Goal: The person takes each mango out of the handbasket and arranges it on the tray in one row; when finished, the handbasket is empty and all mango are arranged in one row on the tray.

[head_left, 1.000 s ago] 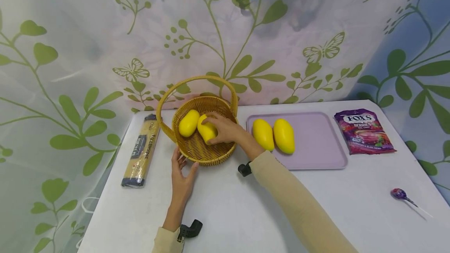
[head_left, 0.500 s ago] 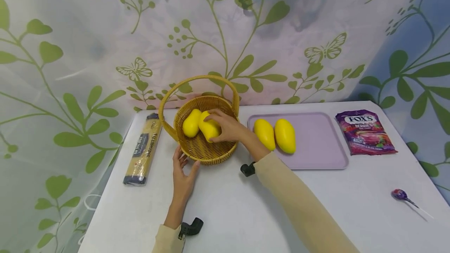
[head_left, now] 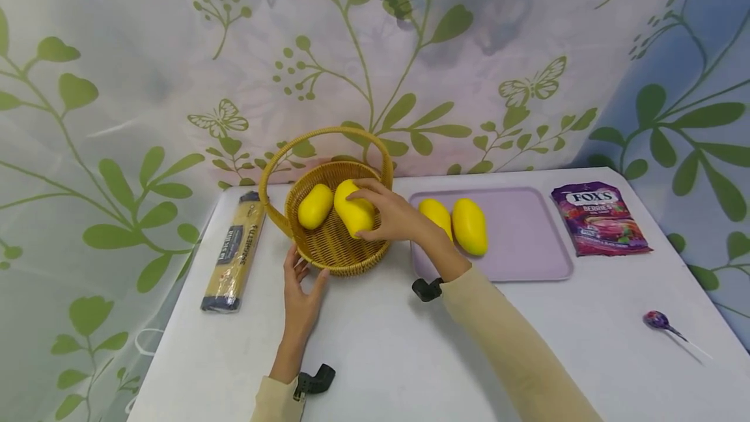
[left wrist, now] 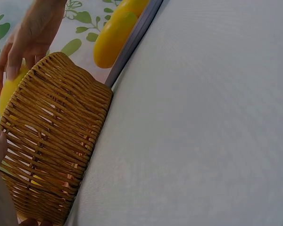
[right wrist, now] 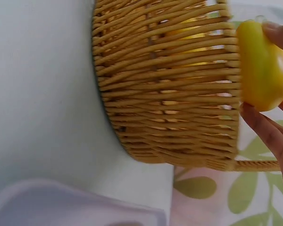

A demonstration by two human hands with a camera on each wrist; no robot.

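In the head view, my right hand (head_left: 394, 210) grips a yellow mango (head_left: 354, 208) between thumb and fingers over the wicker basket (head_left: 328, 251). The right wrist view shows this mango (right wrist: 262, 66) just above the basket's rim. Another mango (head_left: 315, 206) lies inside the basket on the left. My left hand (head_left: 303, 301) rests against the basket's front left side, thumb spread from the fingers; some fingertips are hidden by the basket. Two more mangoes lie side by side on a lilac tray (head_left: 524, 233), the left mango (head_left: 435, 215) partly behind my right hand and wrist.
A pack of spaghetti (head_left: 236, 253) lies left of the basket. Right of the tray is a purple FOX'S candy bag (head_left: 601, 219), with a lollipop (head_left: 657, 320) nearer the front right. The basket's tall handle (head_left: 323, 132) arches up behind; a patterned curtain hangs beyond the table.
My right hand has raised the mango from inside the basket and shifted it slightly right. The other basket mango now lies apart from it. My left hand has stayed at the basket.
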